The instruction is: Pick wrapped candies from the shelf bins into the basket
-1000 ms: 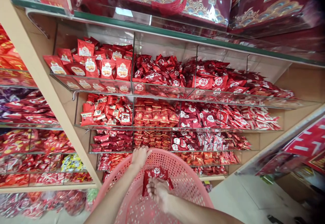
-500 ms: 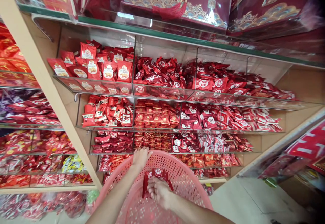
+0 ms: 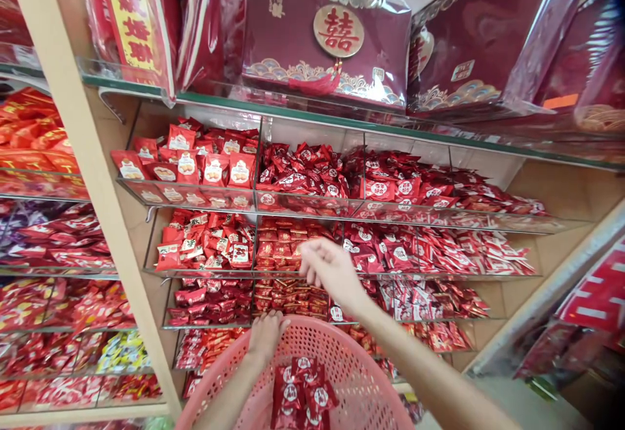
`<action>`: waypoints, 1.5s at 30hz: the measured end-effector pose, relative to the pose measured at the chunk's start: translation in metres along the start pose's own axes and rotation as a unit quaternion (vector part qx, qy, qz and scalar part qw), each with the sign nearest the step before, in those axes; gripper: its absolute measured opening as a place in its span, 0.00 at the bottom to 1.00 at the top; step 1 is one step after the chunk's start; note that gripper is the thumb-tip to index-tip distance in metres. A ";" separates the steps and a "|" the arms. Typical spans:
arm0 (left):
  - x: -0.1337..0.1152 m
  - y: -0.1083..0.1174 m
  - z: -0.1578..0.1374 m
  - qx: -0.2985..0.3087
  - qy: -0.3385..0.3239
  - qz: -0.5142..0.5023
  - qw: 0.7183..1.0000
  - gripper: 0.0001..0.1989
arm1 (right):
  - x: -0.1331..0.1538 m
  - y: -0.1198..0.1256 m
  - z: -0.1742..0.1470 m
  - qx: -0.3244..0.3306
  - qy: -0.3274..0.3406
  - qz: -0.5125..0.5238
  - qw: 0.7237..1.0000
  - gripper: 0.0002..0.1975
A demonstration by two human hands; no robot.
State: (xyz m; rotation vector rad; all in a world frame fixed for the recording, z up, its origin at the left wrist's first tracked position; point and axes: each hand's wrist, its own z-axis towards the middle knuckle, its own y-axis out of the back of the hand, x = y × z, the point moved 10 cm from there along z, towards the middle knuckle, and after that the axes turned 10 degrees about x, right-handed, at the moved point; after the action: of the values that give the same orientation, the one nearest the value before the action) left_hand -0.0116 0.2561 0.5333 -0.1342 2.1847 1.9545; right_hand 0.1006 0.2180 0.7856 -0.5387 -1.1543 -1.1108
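Observation:
My left hand grips the rim of a pink plastic basket with small holes. In the basket lie several dark red wrapped sweets packets with white round labels. My right hand is above the basket's far rim, in front of the second shelf tier. Its fingers are loosely bent and apart, with nothing seen in them. Nearest to its fingertips are small red packets with gold print. Just right of it are dark red packets with white labels.
Tiered shelves with clear dividers hold more red packets. Overhead, a glass shelf carries maroon gift bags. A pale wooden upright separates another packet display at left. Floor tiles show at lower right.
My right hand has left the packets inside the basket and moved up to the shelf front. My left hand stays on the rim. The view has tilted upward.

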 end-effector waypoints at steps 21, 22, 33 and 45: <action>0.004 0.002 -0.001 -0.012 -0.002 -0.014 1.000 0.16 | 0.083 0.047 0.099 -0.067 -0.073 -0.022 0.995 0.14; 0.004 0.001 0.000 -0.013 -0.003 -0.014 1.000 0.16 | 0.085 0.051 0.095 -0.068 -0.055 -0.007 0.996 0.13; 0.002 0.001 0.000 -0.008 -0.010 -0.008 1.000 0.18 | 0.018 0.030 0.004 0.074 -0.015 -0.007 0.997 0.10; 0.000 0.001 -0.003 -0.001 -0.021 -0.008 1.000 0.14 | -0.181 -0.019 -0.082 0.197 -0.257 0.140 0.936 0.19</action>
State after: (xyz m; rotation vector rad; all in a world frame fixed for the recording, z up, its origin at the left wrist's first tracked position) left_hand -0.0120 0.2537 0.5347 -0.1115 2.1488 1.9335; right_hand 0.1211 0.2175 0.5869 -0.6716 -1.6465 -0.4749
